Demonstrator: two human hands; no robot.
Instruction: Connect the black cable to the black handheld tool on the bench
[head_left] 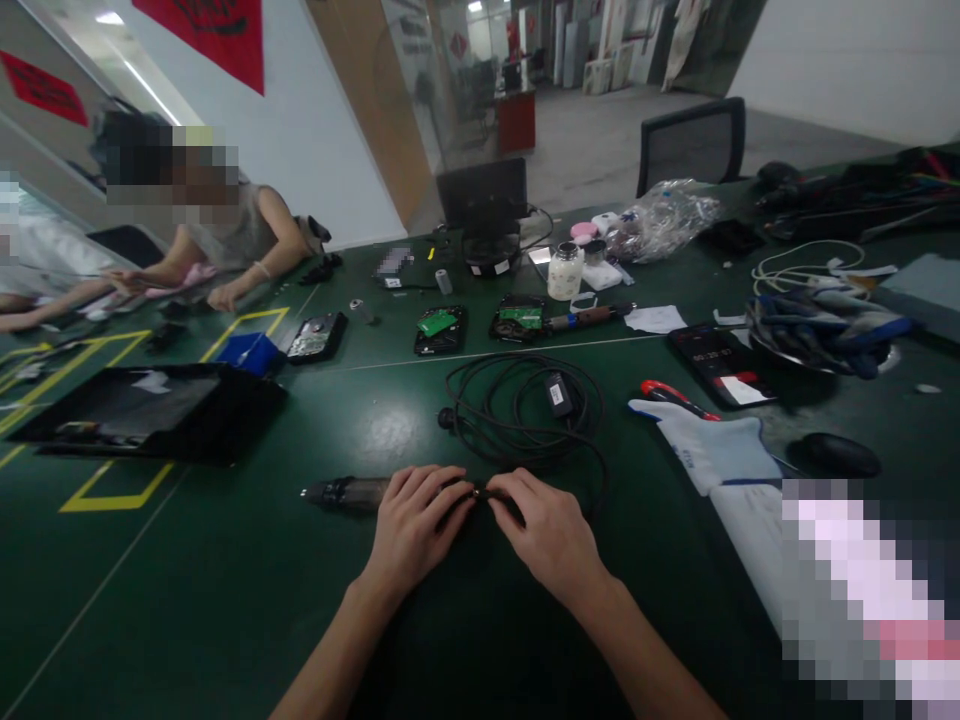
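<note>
A dark pen-shaped tool (341, 493) lies on the green table (225, 600) near me, tip pointing left. My left hand (415, 520) is wrapped round its rear end. My right hand (544, 527) pinches the black cable end right beside it, where cable and tool meet. The black cable (525, 405) lies coiled just beyond my hands, with a small adapter block (559, 392) on it.
Several opened hard drives (441, 328) lie mid-table, a dark tray (142, 410) at the left, a white glove (712, 445), red-handled tool (671, 395), phone (721, 362) and mouse (834, 455) at the right. A person (225, 235) works at the far left.
</note>
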